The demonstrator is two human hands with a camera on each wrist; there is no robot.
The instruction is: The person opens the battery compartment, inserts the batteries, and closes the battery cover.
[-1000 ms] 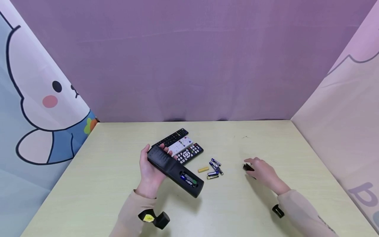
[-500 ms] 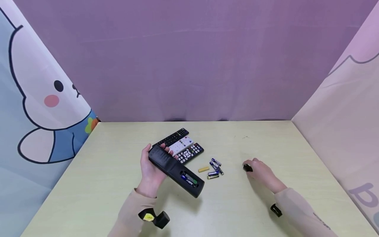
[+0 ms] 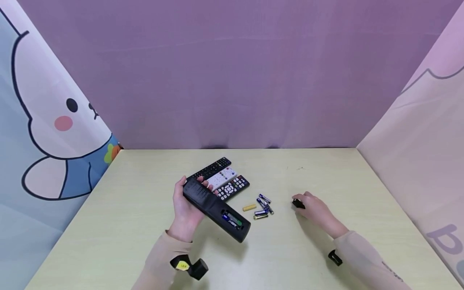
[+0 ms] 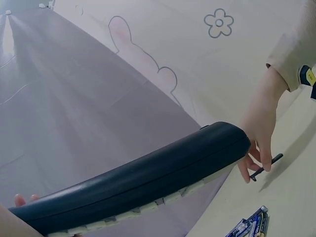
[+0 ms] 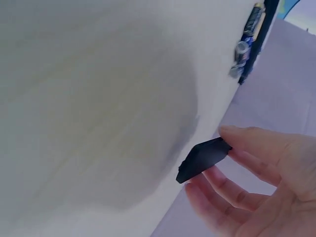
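Observation:
My left hand grips a black remote control above the table, back side up and slanting down to the right. Its battery compartment is uncovered, with a blue battery and a green one lying in it. In the left wrist view the remote shows its long side, light buttons facing down. Off to the right, my right hand pinches a small black battery cover between thumb and fingers. The right wrist view shows this cover held clear of the table, over its own shadow.
Three more remotes, a black one, a white one and a black one with white buttons, lie side by side behind the left hand. Several blue batteries and a yellow one lie between the hands. A purple cloth wall stands behind.
My right hand has moved a little to the left with the battery cover, whose angle in the fingers has shifted. The left hand and its remote have hardly moved.

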